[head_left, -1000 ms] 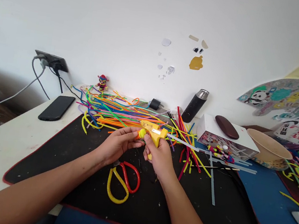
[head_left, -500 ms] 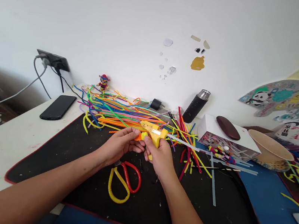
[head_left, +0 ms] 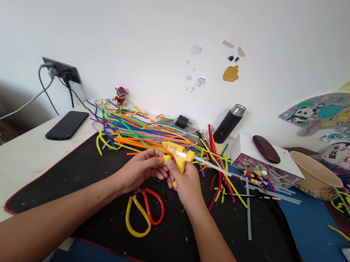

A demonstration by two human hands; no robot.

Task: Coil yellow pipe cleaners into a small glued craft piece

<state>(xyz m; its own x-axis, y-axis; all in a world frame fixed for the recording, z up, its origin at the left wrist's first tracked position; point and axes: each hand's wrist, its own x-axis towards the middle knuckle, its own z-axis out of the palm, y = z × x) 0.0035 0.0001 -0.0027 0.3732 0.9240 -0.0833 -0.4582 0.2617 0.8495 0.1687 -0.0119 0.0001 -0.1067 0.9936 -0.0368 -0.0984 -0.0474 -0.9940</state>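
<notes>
My right hand (head_left: 188,187) is wrapped round the handle of a yellow hot glue gun (head_left: 172,148). A pale glue stick (head_left: 211,165) runs out of the gun's back towards the right. My left hand (head_left: 141,168) pinches a small fuzzy yellow piece (head_left: 167,159) just under the gun's body. The fingertips of both hands meet around this piece, and they hide part of it. Below my hands, a pair of scissors (head_left: 151,221) with one red and one yellow handle lies on the black mat (head_left: 97,220).
Colourful pipe cleaners (head_left: 148,133) are heaped behind my hands. A phone (head_left: 67,125) lies at left. Further right are a black flask (head_left: 229,124), a white box (head_left: 238,147) with a brown case (head_left: 266,149) on top, loose glue sticks (head_left: 248,218) and a beige bowl (head_left: 316,171).
The small piece has turned between my fingers: its yellow part shows more, and the orange part seen before is now hidden. The glue gun has barely moved.
</notes>
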